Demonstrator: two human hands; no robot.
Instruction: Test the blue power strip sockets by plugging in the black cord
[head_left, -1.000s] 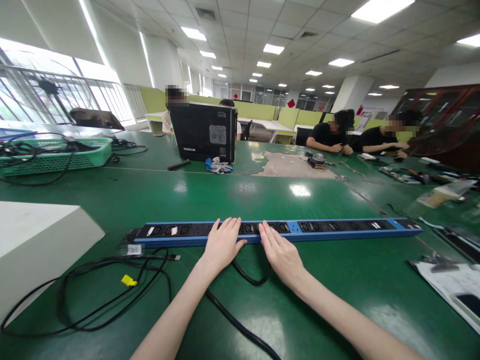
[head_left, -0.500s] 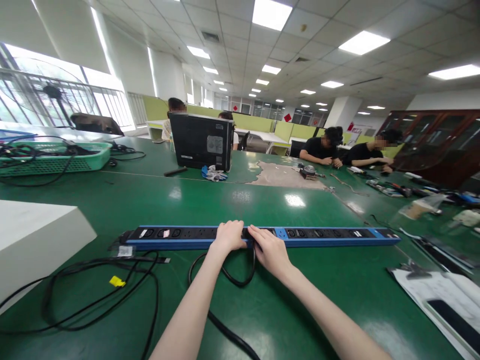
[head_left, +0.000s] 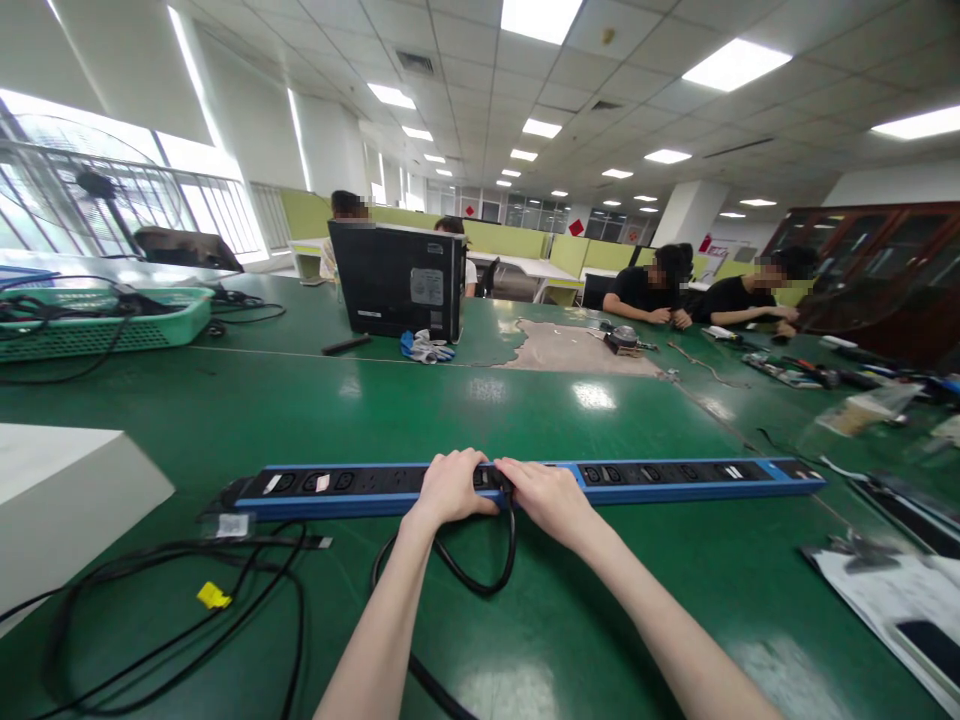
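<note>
A long blue-and-black power strip [head_left: 390, 485] lies crosswise on the green table, with rows of sockets facing up. My left hand [head_left: 452, 488] is wrapped over its middle, thumb along the near edge. Right beside it, my right hand [head_left: 546, 498] closes around the plug end of a black power cord [head_left: 486, 592] at the strip's face. Fingers partly hide the plug, so I cannot tell how deep it sits in a socket. From there the cord loops down toward the table's near side.
Coiled black cable [head_left: 300, 620] with a yellow tag [head_left: 214, 596] lies left, near a white box [head_left: 82, 480]. A green basket [head_left: 105, 335], black computer case [head_left: 401, 285] and gloves [head_left: 426, 347] stand farther back. A clipboard [head_left: 862, 590] is at right; people sit across the table.
The camera view has shifted slightly, so the strip appears a little lower and larger. Both hands stay at the strip's middle, and more of the plug end shows between them.
</note>
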